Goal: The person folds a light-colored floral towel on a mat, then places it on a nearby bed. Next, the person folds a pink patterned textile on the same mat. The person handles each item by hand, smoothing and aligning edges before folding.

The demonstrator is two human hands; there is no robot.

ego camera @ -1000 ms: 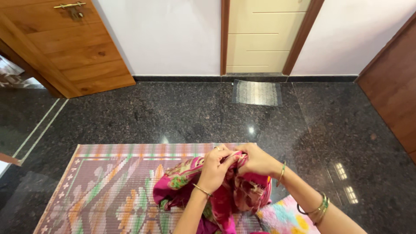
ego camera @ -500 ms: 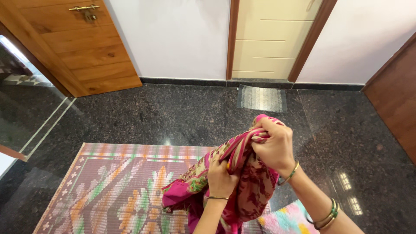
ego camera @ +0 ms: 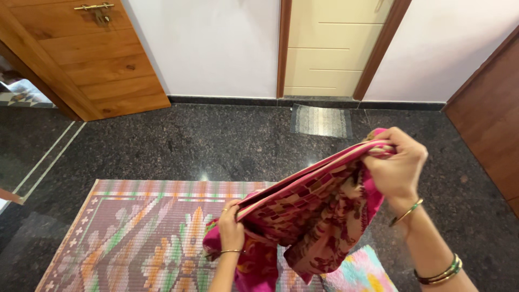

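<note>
A pink and maroon patterned cloth with a striped border hangs stretched between my two hands above the floor. My right hand grips one end of its folded edge, raised high at the right, with bangles on the wrist. Lower down at the left, my left hand pinches the same edge with a thin bracelet on its wrist. The rest of the cloth droops in folds beneath the taut edge.
A woven mat with pink, green and orange patterns lies on the dark granite floor. A pastel cloth lies at the bottom. A grey doormat sits before a cream door. A wooden door stands open at left.
My right hand has risen and moved right, pulling the cloth's edge taut. My left hand has stayed low on the same edge, so the bunched cloth is now spread out.
</note>
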